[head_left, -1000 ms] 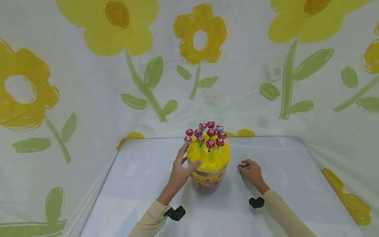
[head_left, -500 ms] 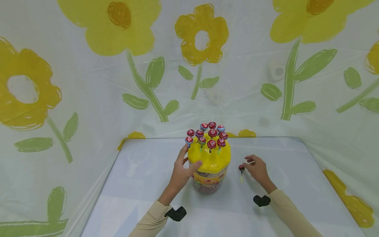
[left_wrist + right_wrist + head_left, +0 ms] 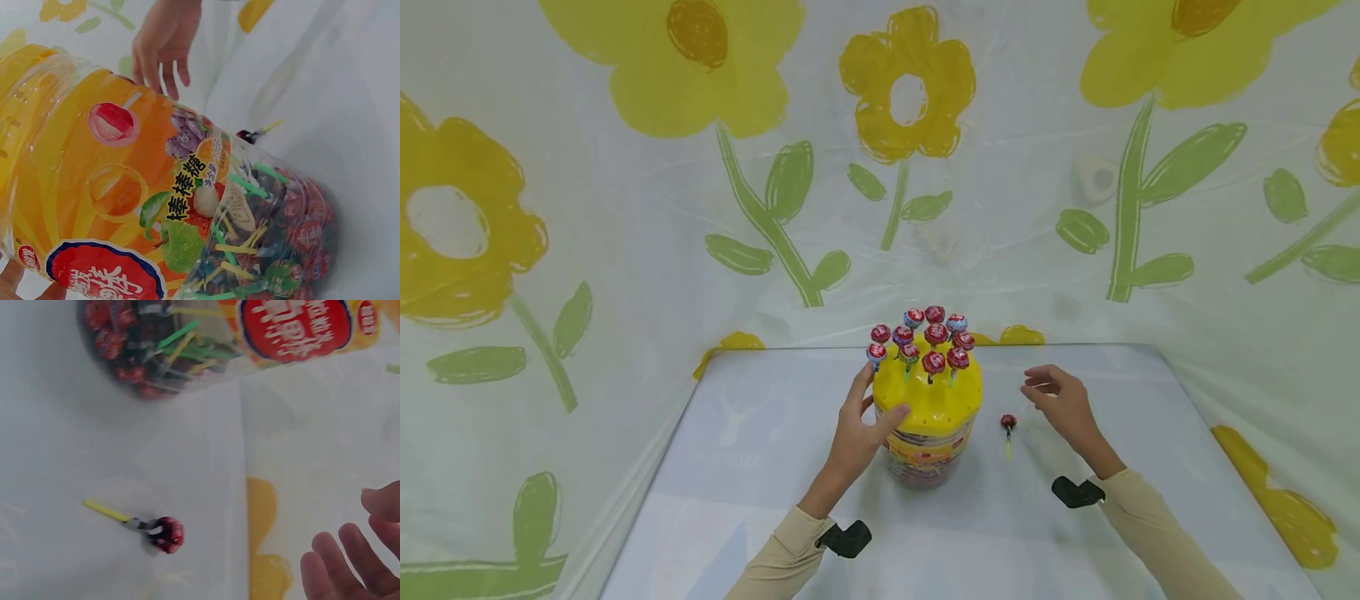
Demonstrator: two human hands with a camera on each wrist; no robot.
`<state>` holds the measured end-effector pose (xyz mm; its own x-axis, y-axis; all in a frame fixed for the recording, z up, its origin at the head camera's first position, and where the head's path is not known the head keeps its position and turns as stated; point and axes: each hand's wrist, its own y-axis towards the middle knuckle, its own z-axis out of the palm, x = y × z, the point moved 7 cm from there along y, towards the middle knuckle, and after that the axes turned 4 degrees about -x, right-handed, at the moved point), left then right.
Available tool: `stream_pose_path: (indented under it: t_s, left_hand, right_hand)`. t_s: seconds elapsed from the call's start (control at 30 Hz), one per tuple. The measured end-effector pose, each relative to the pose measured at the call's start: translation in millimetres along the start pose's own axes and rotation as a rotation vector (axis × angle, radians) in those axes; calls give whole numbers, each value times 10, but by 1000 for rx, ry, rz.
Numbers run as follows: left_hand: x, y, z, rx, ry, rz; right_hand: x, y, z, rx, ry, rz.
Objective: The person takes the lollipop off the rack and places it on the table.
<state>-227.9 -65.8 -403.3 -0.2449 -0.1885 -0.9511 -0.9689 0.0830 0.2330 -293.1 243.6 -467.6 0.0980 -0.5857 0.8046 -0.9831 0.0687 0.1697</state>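
Head view: I see the left hand point(image 3: 859, 432) gripping the jar point(image 3: 927, 457) by its yellow lid point(image 3: 931, 410), where lollipops point(image 3: 936, 335) stand. A loose lollipop point(image 3: 1008, 422) lies on the table point(image 3: 760, 492) near the right hand point(image 3: 1064, 407), whose fingers bend loosely. Left wrist: I read 棒棒糖 on the label point(image 3: 185, 187); wrapped sweets point(image 3: 306, 236) show through below. Right wrist: the frame crops the red badge point(image 3: 297, 328).

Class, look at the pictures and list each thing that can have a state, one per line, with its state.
Jar: upright, lid on
Lid: in place, lollipops stuck in its top
Standing lollipops: wrapped, heads up
Loose lollipop: wrapped, lying on the table
Left hand: gripping the jar near its top
Right hand: raised, holding nothing
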Motion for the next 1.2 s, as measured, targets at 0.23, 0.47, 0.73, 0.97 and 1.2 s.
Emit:
stream_pose_path:
  t_s: [0.23, 0.47, 0.73, 0.97, 1.2]
  left_hand:
    - [3, -4, -6, 2, 6, -3]
    - [6, 2, -5, 8, -8, 3]
    - [-17, -12, -14, 0, -11, 3]
    - [-1, -10, -16, -9, -4, -12]
    - [-8, -7, -11, -7, -7, -12]
  right_hand:
    - [228, -13, -72, -7, 11, -31]
    - [494, -35, -156, -28, 29, -114]
    - [706, -48, -227, -35, 51, -150]
    - [1028, -124, -312, -48, 77, -207]
    - [1466, -264, -399, -49, 140, -274]
